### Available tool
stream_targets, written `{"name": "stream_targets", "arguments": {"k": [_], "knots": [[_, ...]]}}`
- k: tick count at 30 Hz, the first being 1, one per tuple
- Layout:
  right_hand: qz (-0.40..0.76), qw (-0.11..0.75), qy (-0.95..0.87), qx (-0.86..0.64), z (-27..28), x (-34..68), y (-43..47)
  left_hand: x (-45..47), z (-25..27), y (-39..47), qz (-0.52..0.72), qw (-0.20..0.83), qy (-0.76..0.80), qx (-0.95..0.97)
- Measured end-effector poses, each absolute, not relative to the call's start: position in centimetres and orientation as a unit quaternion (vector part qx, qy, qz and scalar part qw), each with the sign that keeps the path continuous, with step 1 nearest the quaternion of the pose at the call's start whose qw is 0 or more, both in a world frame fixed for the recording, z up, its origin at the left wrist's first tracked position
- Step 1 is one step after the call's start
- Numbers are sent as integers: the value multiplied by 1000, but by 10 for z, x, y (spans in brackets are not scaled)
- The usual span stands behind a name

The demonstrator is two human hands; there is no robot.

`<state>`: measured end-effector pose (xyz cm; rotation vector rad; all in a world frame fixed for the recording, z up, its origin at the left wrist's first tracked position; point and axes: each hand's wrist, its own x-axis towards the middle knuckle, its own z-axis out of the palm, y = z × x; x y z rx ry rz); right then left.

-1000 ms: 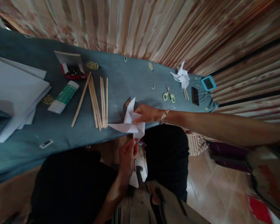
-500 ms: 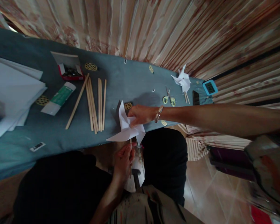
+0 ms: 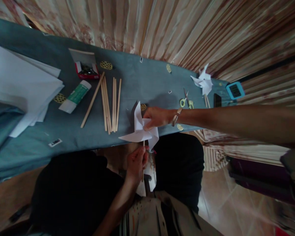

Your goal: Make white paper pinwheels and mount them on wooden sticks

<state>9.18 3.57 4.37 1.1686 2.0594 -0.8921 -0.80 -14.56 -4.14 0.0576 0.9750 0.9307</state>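
A white paper pinwheel point(image 3: 139, 133) is over the near edge of the table, its pointed blades spread out. My left hand point(image 3: 137, 160) is closed around the thin wooden stick point(image 3: 144, 143) below it. Wearing a bracelet, my right hand point(image 3: 158, 117) reaches in from the right, with thumb and fingers on the pinwheel's centre. Those fingertips are partly hidden by the paper. Several loose wooden sticks point(image 3: 116, 105) lie to the left of the pinwheel.
White paper sheets point(image 3: 27, 78) cover the table's left end. Near them are a green and white box point(image 3: 76, 95) and an open red box point(image 3: 87, 70) of small metal pieces. Toward the right lie scissors point(image 3: 186, 98), another pinwheel point(image 3: 203, 81), a dark phone point(image 3: 217, 100) and a blue timer point(image 3: 235, 90).
The whole view has shifted, so things on the table appear farther right and slightly higher. Both hands keep their hold on the pinwheel and its stick.
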Motion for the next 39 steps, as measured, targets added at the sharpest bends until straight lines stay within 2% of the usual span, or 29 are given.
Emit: {"name": "stream_targets", "arguments": {"k": [6, 12, 21, 30, 39], "knots": [[-370, 256, 723, 524, 41, 95, 28, -8, -43, -146, 433, 781, 450, 22], [-349, 248, 756, 495, 48, 98, 21, -8, -40, -145, 440, 775, 453, 13], [-190, 223, 841, 455, 61, 101, 6, -9, -34, -142, 449, 774, 447, 10], [-198, 113, 857, 463, 60, 113, -1, -17, -23, -139, 452, 775, 441, 21], [-229, -39, 829, 509, 53, 130, -6, -18, -17, -138, 463, 768, 441, 29]]}}
